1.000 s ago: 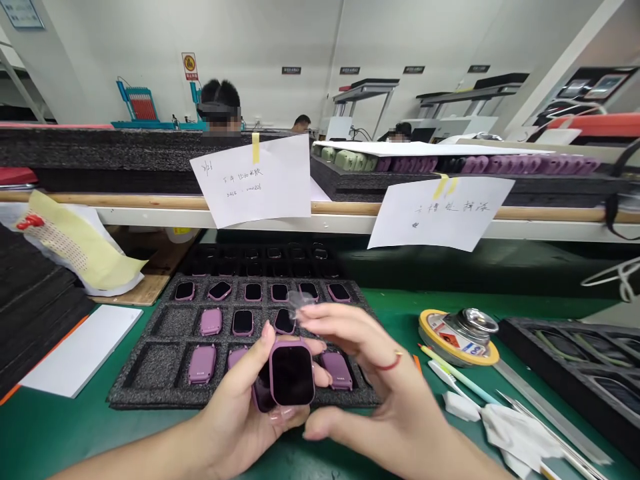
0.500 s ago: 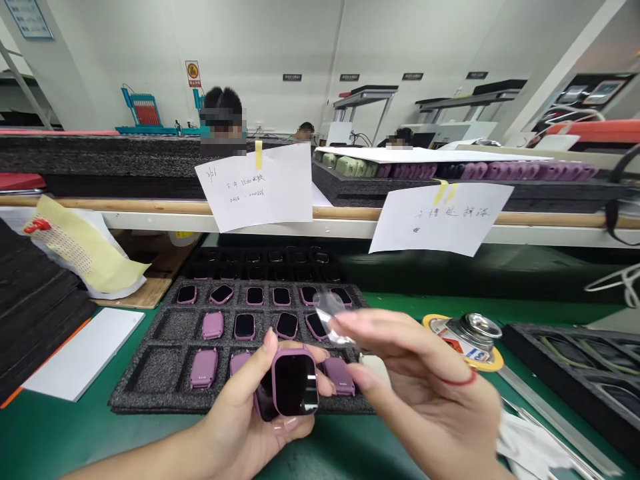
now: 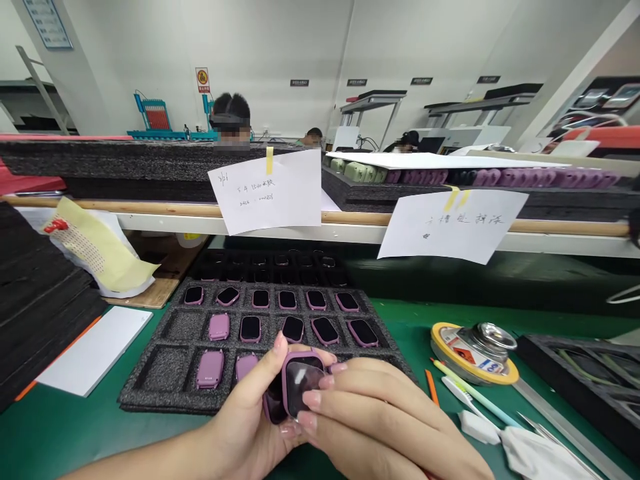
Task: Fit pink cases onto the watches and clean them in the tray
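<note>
Right hand (image 3: 387, 417) swung in, pinching film (image 3: 300, 387) over the watch (image 3: 303, 358) the left hand (image 3: 247, 410) is gripping, probably mid-fitting, so gotta align it carefully.

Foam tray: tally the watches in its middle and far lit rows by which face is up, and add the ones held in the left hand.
Screen-up watches: 10
Back-up watch: 1
Held watches, in the left hand: 2
Total: 13

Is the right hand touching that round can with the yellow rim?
Apart. The head view shows bare green table between the right hand and the yellow-rimmed can.
</note>
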Demonstrator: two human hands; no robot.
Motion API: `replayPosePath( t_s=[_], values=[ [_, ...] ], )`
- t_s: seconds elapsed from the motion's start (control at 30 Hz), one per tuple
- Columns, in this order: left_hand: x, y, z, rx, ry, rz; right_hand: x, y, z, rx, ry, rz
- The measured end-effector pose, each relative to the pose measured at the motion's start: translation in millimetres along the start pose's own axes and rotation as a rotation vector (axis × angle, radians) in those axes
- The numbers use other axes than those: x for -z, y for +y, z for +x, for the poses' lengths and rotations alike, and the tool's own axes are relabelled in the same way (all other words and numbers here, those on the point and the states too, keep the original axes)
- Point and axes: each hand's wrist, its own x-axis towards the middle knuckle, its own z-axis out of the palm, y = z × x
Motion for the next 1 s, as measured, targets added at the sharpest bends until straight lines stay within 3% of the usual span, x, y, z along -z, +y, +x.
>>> replayPosePath(
  t_s=[0.07,0.17,0.33,0.47,0.7,0.8,0.9,1.0],
  values=[
    [-0.7,-1,1,-0.030,0.017,0.026,-3,5,4,0.058,0.001,-0.114],
    [-1.4,-3,1,-0.109,0.051,0.136,-10,7,5,-0.069,0.048,-0.185],
    [-0.9,-6,1,-0.152,0.102,0.208,-12,8,7,-0.255,0.022,0.047],
    [-4.3,-1,1,-0.095,0.114,0.135,-6,12,11,-0.226,0.083,0.095],
    [-7.4,2,-1,-0.129,0.168,0.185,-2,17,10,-0.196,0.042,0.098],
    [-5.8,1,-4,-0.205,0.274,0.402,-2,18,10,-0.203,0.033,0.085],
    [-4.6,9,-7,-0.418,0.324,0.856,-4,20,7,-0.247,0.045,0.055],
    [3.9,28,-10,-0.551,0.335,1.270,-6,21,5,-0.382,-0.065,0.032]
  ],
)
